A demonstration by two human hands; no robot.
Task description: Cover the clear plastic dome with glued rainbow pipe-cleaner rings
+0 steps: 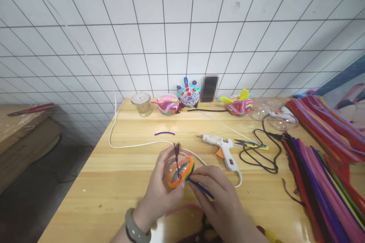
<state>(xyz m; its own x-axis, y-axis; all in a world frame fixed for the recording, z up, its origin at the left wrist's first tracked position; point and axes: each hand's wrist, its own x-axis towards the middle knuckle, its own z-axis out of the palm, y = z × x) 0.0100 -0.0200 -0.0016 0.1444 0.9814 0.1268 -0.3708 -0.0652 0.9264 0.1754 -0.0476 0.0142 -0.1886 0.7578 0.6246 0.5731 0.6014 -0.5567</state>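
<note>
My left hand (162,188) is closed around a clear plastic ball (172,163), with the thumb at its near side. Orange, yellow and blue fuzzy stems ring the ball, and a dark purple tassel (177,155) hangs across it. Between the thumb and fingers of my right hand (218,193) is a blue pipe cleaner (203,189), one end lying against the ring on the ball, the other sticking out toward me. A pink pipe cleaner (185,208) lies on the table, partly hidden under my hands.
A white glue gun (221,146) and a yellow-handled cutting tool (251,144) lie right of centre, beside a black cord (258,167). Bundles of pipe cleaners (322,182) cover the right side. Along the wall stand a glass cup (142,104), decorated balls (189,96) and clear balls (282,120).
</note>
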